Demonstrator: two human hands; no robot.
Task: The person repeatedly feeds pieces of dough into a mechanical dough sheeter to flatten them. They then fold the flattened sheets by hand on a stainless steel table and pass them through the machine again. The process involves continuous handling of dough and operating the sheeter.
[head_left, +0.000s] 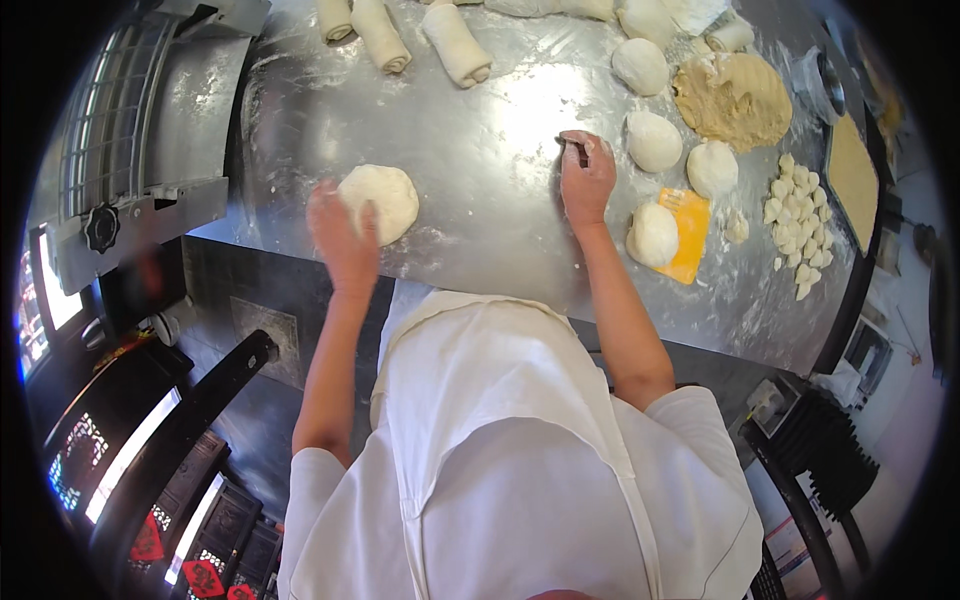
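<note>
A round, flattened piece of dough (pixel 385 203) lies on the metal worktop at the left. My left hand (pixel 345 235) is at its left edge, thumb spread away from the fingers and overlapping the dough; the fingertips are blurred by motion. Over the middle of the worktop, apart from any dough, is my right hand (pixel 587 178). Its fingers are curled in toward the thumb, with a small dark edge at the tips that I cannot make out. Nearest to it on the right are a dough ball (pixel 654 141) and another ball (pixel 652 235) beside a yellow scraper (pixel 686 235).
Rolled dough logs (pixel 457 45) lie along the far edge. A large brownish dough mass (pixel 735 100) and a cluster of small dough pieces (pixel 798 220) are at the right. A metal machine with a wire guard (pixel 120 120) stands left of the flour-dusted worktop (pixel 480 220).
</note>
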